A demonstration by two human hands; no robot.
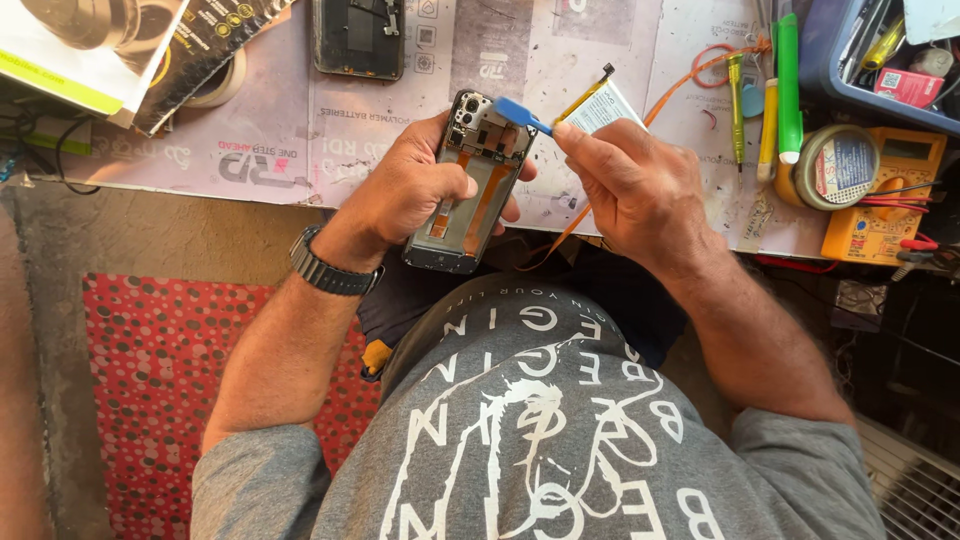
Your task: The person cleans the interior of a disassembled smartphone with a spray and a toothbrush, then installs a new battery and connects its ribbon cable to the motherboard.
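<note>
1. Right now my left hand (415,190) is wrapped around an opened smartphone (472,180), its back cover off, held just above the near edge of the workbench mat (270,130); my thumb lies across its middle and my fingers curl behind.
2. My right hand (630,185) pinches a blue plastic pry tool (522,115) between thumb and fingertips, its flat tip touching the upper right corner of the phone, near the camera block.
3. Judging by the look, the phone is light and stiff, yet fragile inside: the orange flex cables (485,195) run bare down the middle, so I would grip only the frame edges.
4. The plastic tool seems slightly flexible and kind to the board.
5. Behind my right hand lies a loose phone battery (602,105); a yellow multimeter (885,195) and a tape roll (838,165) sit well off to the right.
</note>
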